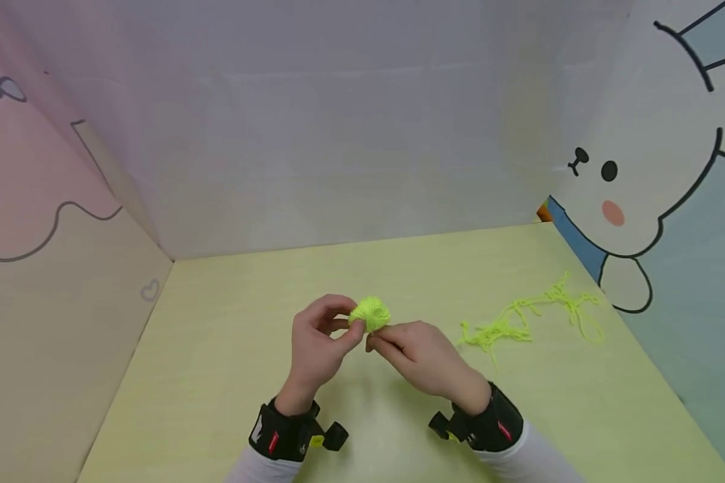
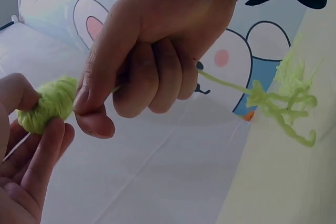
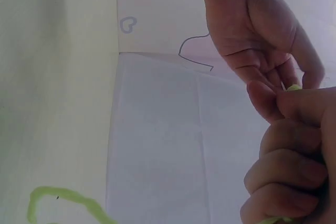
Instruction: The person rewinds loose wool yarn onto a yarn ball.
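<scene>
My left hand (image 1: 318,345) holds a small neon-yellow ball of yarn (image 1: 371,313) between thumb and fingers, above the middle of the table. Close beside the ball, my right hand (image 1: 425,357) pinches the yarn strand with thumb and index finger. Its other fingers curl round the strand, which comes out past the little finger in the left wrist view. From there the strand (image 2: 226,81) runs to a loose tangle of yarn (image 2: 286,106). In the right wrist view the right hand's fingers (image 3: 286,169) hide most of the ball.
The loose yarn tangle (image 1: 513,325) lies stretched out on the right side of the pale yellow table (image 1: 217,376). A white panel (image 1: 338,134) stands along the back edge, with cartoon-printed panels (image 1: 652,201) at the sides. Each wrist wears a black camera band (image 1: 286,429).
</scene>
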Demonstrator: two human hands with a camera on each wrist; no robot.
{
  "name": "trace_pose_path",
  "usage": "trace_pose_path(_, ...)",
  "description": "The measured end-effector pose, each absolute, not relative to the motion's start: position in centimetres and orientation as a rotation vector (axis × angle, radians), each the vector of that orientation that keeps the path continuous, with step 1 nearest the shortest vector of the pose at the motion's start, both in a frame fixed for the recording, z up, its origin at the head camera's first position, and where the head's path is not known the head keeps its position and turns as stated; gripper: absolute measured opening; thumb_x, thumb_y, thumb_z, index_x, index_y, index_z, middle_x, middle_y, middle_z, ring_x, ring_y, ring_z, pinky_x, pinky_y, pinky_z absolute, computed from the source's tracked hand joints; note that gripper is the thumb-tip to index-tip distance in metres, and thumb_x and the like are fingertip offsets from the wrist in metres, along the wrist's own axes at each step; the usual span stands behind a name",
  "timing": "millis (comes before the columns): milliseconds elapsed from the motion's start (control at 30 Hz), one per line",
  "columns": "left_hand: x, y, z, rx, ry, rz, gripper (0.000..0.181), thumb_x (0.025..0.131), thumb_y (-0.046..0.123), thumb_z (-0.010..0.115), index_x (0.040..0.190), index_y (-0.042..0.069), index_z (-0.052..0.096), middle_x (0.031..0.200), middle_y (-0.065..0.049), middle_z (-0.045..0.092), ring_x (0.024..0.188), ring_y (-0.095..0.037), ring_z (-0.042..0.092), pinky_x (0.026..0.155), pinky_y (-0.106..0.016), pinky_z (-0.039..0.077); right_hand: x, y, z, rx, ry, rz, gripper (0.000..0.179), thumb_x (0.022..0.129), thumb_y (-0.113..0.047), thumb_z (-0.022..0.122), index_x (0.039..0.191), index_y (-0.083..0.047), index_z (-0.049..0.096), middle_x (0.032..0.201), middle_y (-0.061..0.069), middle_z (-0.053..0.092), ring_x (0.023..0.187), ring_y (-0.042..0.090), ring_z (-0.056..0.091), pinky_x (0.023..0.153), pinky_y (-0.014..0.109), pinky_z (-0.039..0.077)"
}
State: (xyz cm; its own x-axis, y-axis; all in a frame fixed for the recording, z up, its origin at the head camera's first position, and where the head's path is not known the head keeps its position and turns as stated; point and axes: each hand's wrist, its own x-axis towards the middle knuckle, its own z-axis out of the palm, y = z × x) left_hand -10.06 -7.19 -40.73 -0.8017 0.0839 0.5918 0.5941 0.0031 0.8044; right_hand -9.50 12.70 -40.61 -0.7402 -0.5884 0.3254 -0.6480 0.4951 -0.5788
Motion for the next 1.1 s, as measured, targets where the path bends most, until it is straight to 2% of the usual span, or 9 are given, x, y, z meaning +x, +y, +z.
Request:
trace_pose_path(133, -10.3, -7.2, -41.1, -0.530, -1.955, -1.855, 0.020, 0.083, -0.002, 0.075, 0.102, 0.001, 0.069, 0.095, -0.013, 0.068, 0.079, -0.026, 0.068, 0.067, -0.030, 0.061, -8.8, 12.6, -40.3, 1.135, -2.626, 0.949, 0.015, 0.102, -0.025, 0.056, 0.095, -0.025, 0.069, 0.081, -0.019, 0.065, 0.060, -0.003, 0.049, 0.055, 0.022, 0.046)
trace_pose_path(333, -10.7, -7.2, -41.5, -0.477, -2.028, -1.727, 0.021, 0.084, 0.000, 0.076, 0.104, 0.004, 0.070, 0.098, -0.011, 0.070, 0.082, -0.021, 0.069, 0.069, -0.033, 0.061, -8.0, 12.9, -39.5, 1.184, -2.545, 0.857, 0.012, 0.100, -0.025, 0.059, 0.095, -0.024, 0.069, 0.078, -0.019, 0.062, 0.058, -0.003, 0.045, 0.052, 0.019, 0.043)
trace_pose_path(567, -11.1, -7.4, -41.9, -0.666, -2.126, -1.484, 0.024, 0.083, 0.002, 0.075, 0.105, 0.011, 0.070, 0.102, -0.001, 0.068, 0.091, -0.014, 0.065, 0.071, -0.035, 0.062, -8.1, 13.9, -38.4, 1.145, -2.371, 0.851, 0.008, 0.094, -0.016, 0.063, 0.095, -0.019, 0.070, 0.083, -0.015, 0.067, 0.061, -0.004, 0.048, 0.051, 0.018, 0.047)
trace_pose_path(800, -11.1, -7.5, -42.1, -0.944, -2.110, -1.320, 0.029, 0.080, -0.001, 0.076, 0.106, 0.008, 0.069, 0.103, -0.003, 0.067, 0.092, -0.013, 0.063, 0.073, -0.029, 0.061, -9.0, 15.1, -37.9, 1.061, -2.299, 0.796, 0.009, 0.090, -0.013, 0.068, 0.098, -0.013, 0.072, 0.089, -0.005, 0.073, 0.062, 0.000, 0.055, 0.052, 0.025, 0.054)
trace_pose_path(900, -11.1, -7.5, -41.9, -1.075, -2.091, -1.256, 0.030, 0.078, -0.002, 0.076, 0.106, 0.007, 0.069, 0.102, -0.003, 0.067, 0.091, -0.012, 0.063, 0.074, -0.026, 0.060, -9.5, 15.4, -37.6, 1.043, -2.283, 0.761, 0.011, 0.090, -0.016, 0.071, 0.099, -0.013, 0.073, 0.083, -0.005, 0.071, 0.056, 0.002, 0.050, 0.047, 0.024, 0.049)
trace_pose_path(1100, -10.8, -7.4, -41.4, -1.208, -2.068, -1.205, 0.033, 0.076, -0.005, 0.076, 0.105, 0.005, 0.068, 0.103, -0.005, 0.066, 0.090, -0.012, 0.062, 0.074, -0.024, 0.059, -10.4, 15.6, -37.4, 1.062, -2.242, 0.751, 0.011, 0.089, -0.020, 0.073, 0.099, -0.016, 0.075, 0.067, -0.010, 0.059, 0.050, 0.002, 0.039, 0.040, 0.020, 0.037)
